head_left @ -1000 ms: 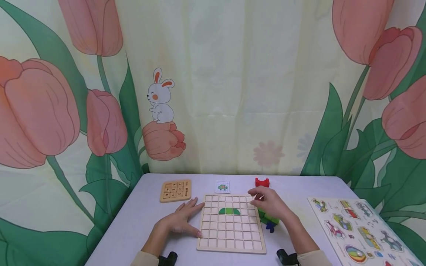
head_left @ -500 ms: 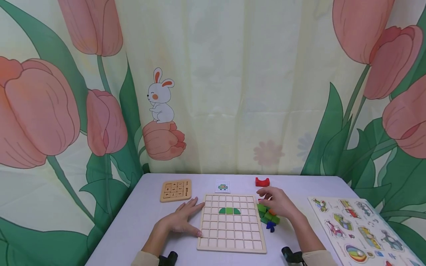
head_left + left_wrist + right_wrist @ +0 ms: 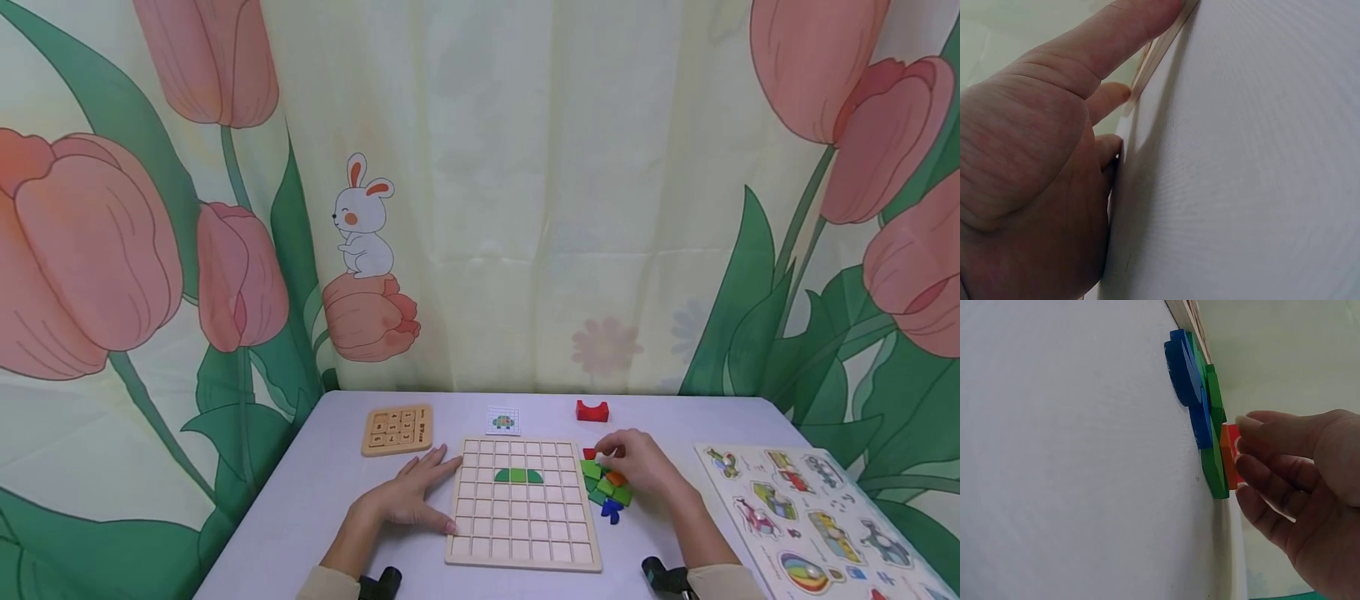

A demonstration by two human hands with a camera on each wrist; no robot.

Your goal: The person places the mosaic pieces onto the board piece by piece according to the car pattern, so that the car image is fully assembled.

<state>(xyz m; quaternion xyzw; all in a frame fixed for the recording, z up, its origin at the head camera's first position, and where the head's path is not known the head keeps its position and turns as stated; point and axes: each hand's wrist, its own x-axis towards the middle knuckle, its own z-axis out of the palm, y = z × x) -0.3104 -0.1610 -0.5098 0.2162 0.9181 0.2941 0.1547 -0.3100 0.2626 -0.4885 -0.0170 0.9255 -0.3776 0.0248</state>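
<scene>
My left hand lies with spread fingers at the left side of a wooden grid board, its thumb and fingertips at the frame. In the left wrist view, the thumb reaches the board's edge. Green pieces form a dome shape in one row of the grid. My right hand is over the far end of a loose pile of coloured blocks, its fingers bent. In the right wrist view, its fingertips overlap an orange block and a red block; nothing shows held.
A small pattern card lies behind the board. A wooden number puzzle is at the back left, and a red arch-shaped block at the back right. A picture puzzle board covers the table's right side.
My right hand has moved right, from the board's upper right corner to the block pile, uncovering more blocks. The left hand and the green pieces have stayed in place.
</scene>
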